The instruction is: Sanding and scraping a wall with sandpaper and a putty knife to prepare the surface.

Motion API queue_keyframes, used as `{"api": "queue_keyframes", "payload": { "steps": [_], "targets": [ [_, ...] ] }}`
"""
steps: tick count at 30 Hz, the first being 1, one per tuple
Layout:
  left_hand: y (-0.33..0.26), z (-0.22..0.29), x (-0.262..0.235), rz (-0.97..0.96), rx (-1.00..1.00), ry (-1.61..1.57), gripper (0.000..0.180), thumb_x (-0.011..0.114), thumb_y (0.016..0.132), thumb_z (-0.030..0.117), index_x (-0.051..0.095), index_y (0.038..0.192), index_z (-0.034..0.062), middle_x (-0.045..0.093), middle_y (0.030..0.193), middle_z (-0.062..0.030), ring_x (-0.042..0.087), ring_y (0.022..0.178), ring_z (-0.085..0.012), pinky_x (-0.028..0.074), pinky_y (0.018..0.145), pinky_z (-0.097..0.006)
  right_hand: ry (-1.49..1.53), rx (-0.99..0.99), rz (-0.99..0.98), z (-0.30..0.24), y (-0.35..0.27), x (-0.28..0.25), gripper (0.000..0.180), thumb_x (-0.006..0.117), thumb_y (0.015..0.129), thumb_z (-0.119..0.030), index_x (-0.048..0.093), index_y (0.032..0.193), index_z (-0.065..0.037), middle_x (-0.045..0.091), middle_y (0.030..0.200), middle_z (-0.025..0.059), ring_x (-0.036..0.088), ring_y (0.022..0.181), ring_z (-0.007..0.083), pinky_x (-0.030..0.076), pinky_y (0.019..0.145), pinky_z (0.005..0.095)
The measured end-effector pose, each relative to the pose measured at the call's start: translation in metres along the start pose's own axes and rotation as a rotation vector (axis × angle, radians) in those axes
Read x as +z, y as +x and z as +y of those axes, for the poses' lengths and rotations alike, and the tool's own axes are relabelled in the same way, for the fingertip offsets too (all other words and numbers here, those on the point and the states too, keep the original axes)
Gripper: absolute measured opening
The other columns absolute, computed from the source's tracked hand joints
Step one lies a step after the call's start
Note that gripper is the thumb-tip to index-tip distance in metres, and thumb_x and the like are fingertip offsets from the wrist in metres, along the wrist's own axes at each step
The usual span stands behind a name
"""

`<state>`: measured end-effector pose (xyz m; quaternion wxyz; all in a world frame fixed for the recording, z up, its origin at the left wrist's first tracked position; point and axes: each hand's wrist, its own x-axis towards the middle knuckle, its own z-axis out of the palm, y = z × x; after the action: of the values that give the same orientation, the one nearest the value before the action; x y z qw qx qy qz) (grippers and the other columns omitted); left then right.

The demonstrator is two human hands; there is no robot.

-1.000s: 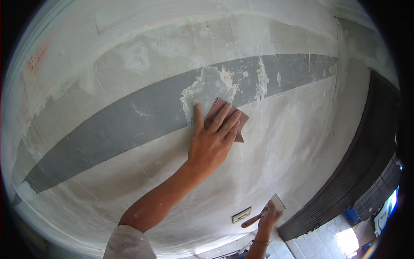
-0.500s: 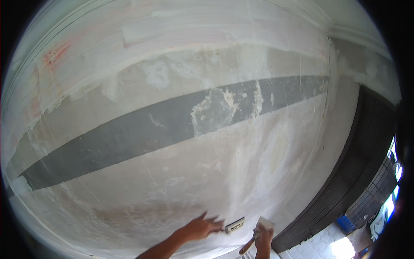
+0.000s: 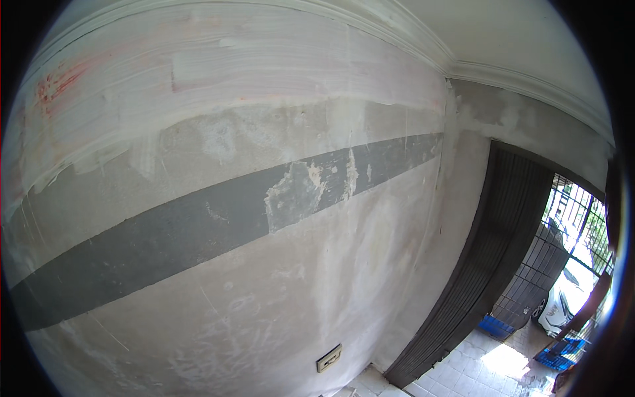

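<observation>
Neither of my hands shows at this moment, and no forearm enters from the lower edge. In front of me stands a wall (image 3: 278, 264) with patchy white and grey plaster. A dark grey band (image 3: 165, 235) runs across it, rising to the right, with a scraped pale patch (image 3: 294, 195) near its middle. Low on the wall sits a cream wall socket or switch plate (image 3: 329, 358), slightly tilted in the picture. The scraper seen earlier is out of view.
A dark ribbed folding door (image 3: 483, 245) stands on the right. Beyond it are a barred gate (image 3: 585, 212), a white car (image 3: 562, 301) and blue crates (image 3: 562, 354) on a tiled floor (image 3: 456, 364). White cornice (image 3: 417, 36) edges the ceiling.
Both hands have left the picture, the right one with the scraper it held. The view has turned right and up, showing more of the doorway and ceiling.
</observation>
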<state>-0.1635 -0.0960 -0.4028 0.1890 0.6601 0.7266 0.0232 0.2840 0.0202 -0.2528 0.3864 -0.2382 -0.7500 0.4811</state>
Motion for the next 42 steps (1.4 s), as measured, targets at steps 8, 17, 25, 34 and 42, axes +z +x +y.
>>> {"api": "queue_keyframes", "payload": {
  "steps": [8, 17, 25, 34, 42],
  "targets": [
    [-0.151, 0.062, 0.124, 0.209, -0.619, -0.390, 0.039, 0.041, 0.096, 0.032, 0.067, 0.083, 0.0061, 0.066, 0.079, -0.0143, 0.060, 0.073, -0.0277, 0.050, 0.067, -0.037, 0.399, 0.775, 0.189, 0.021, 0.033, -0.025, 0.025, 0.057, 0.083, -0.025, 0.065, 0.089, -0.002, 0.052, 0.054, 0.0010, 0.048, 0.044, 0.0113, 0.040, 0.040, 0.0261],
    [-0.069, 0.148, -0.180, 0.689, -0.450, -1.187, 0.031, 0.043, 0.094, 0.025, 0.060, 0.109, 0.0040, 0.065, 0.089, -0.0094, 0.060, 0.073, -0.0193, 0.047, 0.068, -0.034, 0.194, 0.517, -0.198, -0.046, 0.131, 0.021, 0.027, 0.059, 0.087, -0.023, 0.064, 0.104, -0.003, 0.050, 0.056, -0.0012, 0.043, 0.045, 0.0072, 0.035, 0.041, 0.0236],
    [0.002, 0.207, -0.161, 0.680, 0.300, -1.148, 0.028, 0.044, 0.094, 0.023, 0.058, 0.111, 0.0049, 0.062, 0.089, -0.0076, 0.060, 0.081, -0.0181, 0.049, 0.072, -0.032, 0.201, 0.476, -0.394, -0.099, 0.150, 0.073, 0.023, 0.059, 0.080, -0.009, 0.061, 0.102, -0.001, 0.050, 0.058, 0.0005, 0.043, 0.042, 0.0098, 0.036, 0.038, 0.0258],
    [-0.030, 0.226, -0.162, 1.060, -0.157, -0.403, 0.031, 0.049, 0.090, 0.018, 0.056, 0.116, 0.0015, 0.061, 0.092, -0.0168, 0.058, 0.067, -0.0261, 0.048, 0.062, -0.037, 0.153, 0.495, -0.445, -0.081, 0.152, 0.065, 0.031, 0.060, 0.076, -0.009, 0.058, 0.105, 0.000, 0.052, 0.061, 0.0025, 0.045, 0.047, 0.0109, 0.036, 0.041, 0.0266],
    [-0.097, 0.254, -0.272, 0.442, -0.213, -1.202, 0.039, 0.043, 0.097, 0.030, 0.053, 0.126, 0.0060, 0.051, 0.054, -0.0050, 0.042, 0.042, -0.0132, 0.038, 0.044, -0.029, 0.184, 0.481, -0.253, -0.093, 0.168, 0.053, 0.015, 0.061, 0.079, -0.013, 0.057, 0.089, -0.003, 0.046, 0.053, 0.0008, 0.039, 0.037, 0.0103, 0.030, 0.033, 0.0269]
  ]
}}
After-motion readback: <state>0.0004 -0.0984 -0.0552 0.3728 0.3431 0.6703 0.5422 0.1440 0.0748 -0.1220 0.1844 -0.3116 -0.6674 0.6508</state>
